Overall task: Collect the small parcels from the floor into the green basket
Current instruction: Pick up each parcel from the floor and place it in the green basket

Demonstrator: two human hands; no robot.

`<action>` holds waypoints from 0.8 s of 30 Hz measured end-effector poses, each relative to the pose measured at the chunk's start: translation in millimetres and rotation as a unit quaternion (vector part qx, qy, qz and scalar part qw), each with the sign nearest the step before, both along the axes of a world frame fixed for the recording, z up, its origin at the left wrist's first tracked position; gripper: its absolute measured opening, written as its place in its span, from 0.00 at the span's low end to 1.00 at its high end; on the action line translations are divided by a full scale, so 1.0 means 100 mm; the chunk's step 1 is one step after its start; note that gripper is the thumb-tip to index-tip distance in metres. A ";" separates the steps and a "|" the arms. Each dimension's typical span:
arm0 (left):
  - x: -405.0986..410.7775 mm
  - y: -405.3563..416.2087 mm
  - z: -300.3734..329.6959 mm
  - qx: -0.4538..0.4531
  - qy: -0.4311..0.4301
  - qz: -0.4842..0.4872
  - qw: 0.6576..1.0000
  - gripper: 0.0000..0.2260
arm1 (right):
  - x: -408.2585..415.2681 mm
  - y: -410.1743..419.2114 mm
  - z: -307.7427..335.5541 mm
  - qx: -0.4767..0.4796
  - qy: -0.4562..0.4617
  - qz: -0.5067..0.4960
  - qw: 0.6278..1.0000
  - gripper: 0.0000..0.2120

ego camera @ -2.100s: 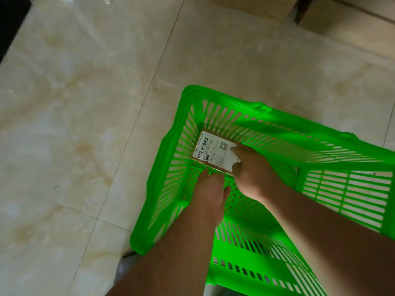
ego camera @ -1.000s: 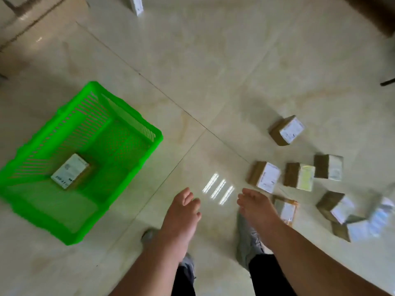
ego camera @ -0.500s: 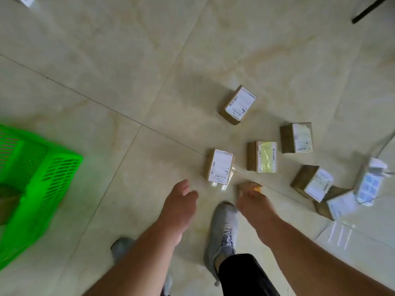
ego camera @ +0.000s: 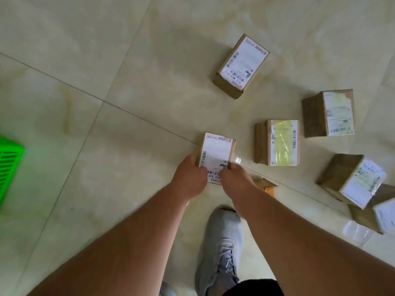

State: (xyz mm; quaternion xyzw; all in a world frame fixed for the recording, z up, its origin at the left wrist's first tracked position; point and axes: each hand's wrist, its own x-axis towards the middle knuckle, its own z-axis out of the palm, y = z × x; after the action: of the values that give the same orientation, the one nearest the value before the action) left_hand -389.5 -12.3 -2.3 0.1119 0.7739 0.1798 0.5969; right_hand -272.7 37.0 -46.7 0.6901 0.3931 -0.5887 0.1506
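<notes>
The fingers (ego camera: 192, 160) of the left hand (ego camera: 189, 178) and those of the right hand (ego camera: 234, 178) were curled against the two long sides of the nearest parcel (ego camera: 217, 155), clasping its near end between them. Its long axis ran near to far, straight ahead of both hands alike. The green basket (ego camera: 9, 165) lay well apart at the left edge, with other parcels scattered right across the floor (ego camera: 106, 60).

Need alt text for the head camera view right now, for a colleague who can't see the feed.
Both hands, left hand and right hand, grip a small white-labelled parcel at floor level. Five more parcels lie scattered to the right on the beige tiled floor, and a corner of the green basket shows at the left edge.
</notes>
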 end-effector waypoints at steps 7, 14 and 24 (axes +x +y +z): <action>-0.17 -0.41 0.29 0.013 -0.028 0.080 0.996 0.21 | -0.21 -0.15 0.51 0.031 0.017 0.096 0.995 0.23; -0.73 -1.16 1.46 0.033 -0.018 0.196 0.980 0.19 | -1.06 -0.52 1.83 0.017 0.079 0.262 0.962 0.22; -1.76 -2.47 2.89 0.052 0.023 0.325 0.944 0.18 | -2.39 -1.56 3.27 0.011 0.117 0.411 0.904 0.24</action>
State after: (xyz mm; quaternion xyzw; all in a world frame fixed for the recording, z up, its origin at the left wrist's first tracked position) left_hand -565.6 -259.4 287.0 -0.1107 0.7713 0.4016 0.4812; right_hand -511.8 -119.4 280.1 0.3952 0.6631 -0.5464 0.3250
